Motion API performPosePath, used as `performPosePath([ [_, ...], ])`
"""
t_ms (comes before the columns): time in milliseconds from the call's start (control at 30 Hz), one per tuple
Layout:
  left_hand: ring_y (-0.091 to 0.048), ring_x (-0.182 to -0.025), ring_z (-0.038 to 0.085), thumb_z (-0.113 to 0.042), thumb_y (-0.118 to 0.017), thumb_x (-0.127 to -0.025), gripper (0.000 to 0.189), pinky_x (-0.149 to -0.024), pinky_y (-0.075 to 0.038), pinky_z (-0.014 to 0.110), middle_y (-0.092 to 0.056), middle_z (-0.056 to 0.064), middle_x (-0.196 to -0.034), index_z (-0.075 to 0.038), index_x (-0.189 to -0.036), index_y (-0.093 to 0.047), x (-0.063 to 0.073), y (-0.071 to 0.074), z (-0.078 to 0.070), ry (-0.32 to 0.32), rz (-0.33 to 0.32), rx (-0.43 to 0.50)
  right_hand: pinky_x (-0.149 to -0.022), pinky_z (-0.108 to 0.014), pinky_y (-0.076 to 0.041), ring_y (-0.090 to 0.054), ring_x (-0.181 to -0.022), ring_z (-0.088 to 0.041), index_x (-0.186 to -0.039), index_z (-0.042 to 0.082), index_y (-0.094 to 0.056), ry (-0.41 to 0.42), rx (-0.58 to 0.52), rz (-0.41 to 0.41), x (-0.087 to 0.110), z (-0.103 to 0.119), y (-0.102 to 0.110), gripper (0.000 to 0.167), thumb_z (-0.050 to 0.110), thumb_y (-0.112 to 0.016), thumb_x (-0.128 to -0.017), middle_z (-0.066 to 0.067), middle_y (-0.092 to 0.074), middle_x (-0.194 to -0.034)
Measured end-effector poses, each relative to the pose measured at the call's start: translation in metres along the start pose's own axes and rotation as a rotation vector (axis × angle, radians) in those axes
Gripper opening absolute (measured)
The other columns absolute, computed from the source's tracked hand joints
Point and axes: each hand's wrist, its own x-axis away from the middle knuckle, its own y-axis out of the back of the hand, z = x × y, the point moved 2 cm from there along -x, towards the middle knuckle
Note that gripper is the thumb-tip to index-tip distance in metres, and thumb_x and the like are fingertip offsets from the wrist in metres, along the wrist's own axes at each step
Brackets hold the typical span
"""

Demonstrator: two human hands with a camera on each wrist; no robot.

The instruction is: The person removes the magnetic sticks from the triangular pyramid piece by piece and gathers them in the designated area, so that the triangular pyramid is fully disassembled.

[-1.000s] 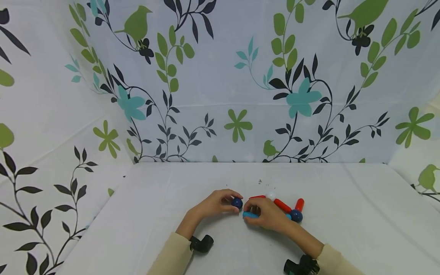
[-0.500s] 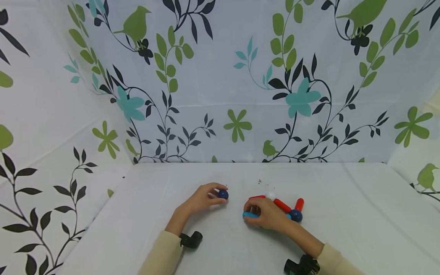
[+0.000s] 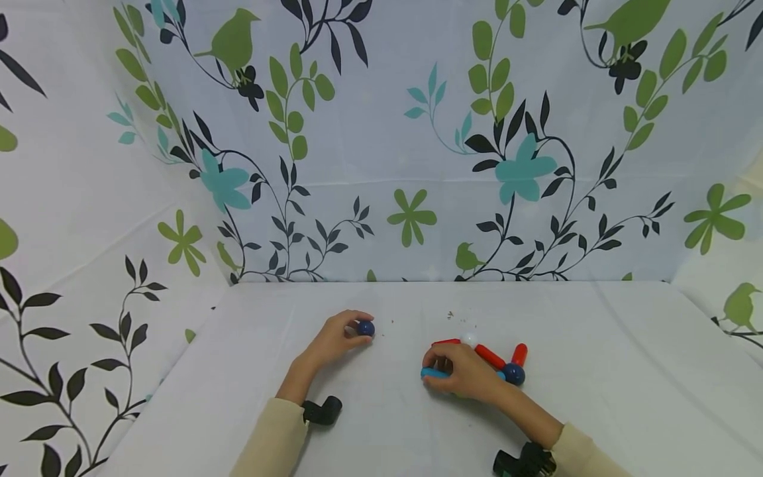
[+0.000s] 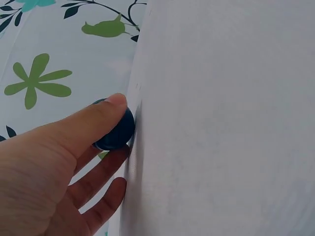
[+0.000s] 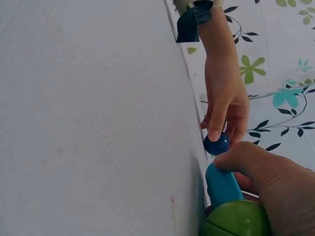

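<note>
My left hand [image 3: 334,343] pinches a dark blue ball [image 3: 366,328] between thumb and fingers, low over the white table. In the left wrist view the thumb lies across the ball [image 4: 120,132] and the lower fingers are loosely bent. My right hand [image 3: 463,372] holds a light blue rod [image 3: 434,373] by thumb and fingers. A green ball [image 5: 238,220] shows at the near end of that rod [image 5: 224,184] in the right wrist view. Behind the right hand, a red rod [image 3: 490,357] runs between a white ball [image 3: 469,340] and a second dark blue ball [image 3: 514,375].
Another red rod [image 3: 520,354] sticks out from the second blue ball, and one more red rod [image 3: 446,342] reaches left from the white ball. The white table [image 3: 596,397] ends at a leaf-patterned curtain [image 3: 411,146]. Each wrist wears a black camera [image 3: 324,411].
My left hand has carried the dark blue ball left and farther back, from beside the light blue rod. The right hand and the joined pieces stay in place.
</note>
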Motion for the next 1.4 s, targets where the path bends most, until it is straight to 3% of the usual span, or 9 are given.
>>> performPosePath([
  [500,-0.059,-0.109,0.028,-0.012,-0.075,-0.086,0.043,-0.095,-0.048,0.046,-0.063,0.011,-0.119,-0.004,-0.126,-0.061,0.000,0.000,0.001,0.008,-0.018,-0.008,-0.066,-0.021,-0.048,-0.053,-0.074,-0.006,-0.094,0.014,-0.067,0.028,0.000,-0.018,0.000,0.000,-0.001,0.013,0.019,-0.076,-0.085,0.010,-0.061,-0.083],
  [733,-0.055,-0.119,0.028,-0.016,-0.076,-0.086,0.048,-0.103,-0.043,0.047,-0.060,0.010,-0.128,-0.008,-0.130,-0.059,0.000,-0.001,0.000,0.009,-0.054,-0.006,-0.075,-0.024,-0.052,-0.057,-0.082,-0.010,-0.095,0.012,-0.067,0.052,0.002,-0.042,0.003,0.003,0.001,0.014,0.018,-0.076,-0.085,0.005,-0.064,-0.089],
  [933,-0.054,-0.120,0.025,-0.017,-0.075,-0.086,0.044,-0.099,-0.045,0.045,-0.061,0.006,-0.126,-0.010,-0.127,-0.062,-0.001,-0.001,-0.009,-0.068,-0.106,-0.045,-0.081,-0.029,-0.054,-0.060,-0.090,-0.019,-0.097,0.012,-0.067,0.062,0.031,-0.105,0.008,0.004,0.007,0.017,0.017,-0.077,-0.083,0.003,-0.063,-0.096],
  [1067,-0.055,-0.118,0.024,-0.016,-0.074,-0.087,0.040,-0.097,-0.047,0.044,-0.062,0.006,-0.124,-0.008,-0.125,-0.063,-0.002,-0.005,-0.021,-0.133,-0.104,-0.054,-0.081,-0.031,-0.053,-0.059,-0.091,-0.021,-0.096,0.011,-0.067,0.075,0.051,-0.131,0.013,0.004,0.013,0.017,0.015,-0.077,-0.083,0.004,-0.063,-0.097],
  [1400,-0.056,-0.117,0.026,-0.016,-0.072,-0.089,0.037,-0.100,-0.045,0.045,-0.062,0.005,-0.122,-0.009,-0.124,-0.063,-0.002,-0.022,-0.047,-0.213,0.016,-0.015,-0.080,-0.034,-0.050,-0.058,-0.092,-0.019,-0.097,0.013,-0.069,0.058,0.127,-0.152,0.023,0.004,0.025,0.017,0.018,-0.077,-0.083,0.006,-0.065,-0.098],
])
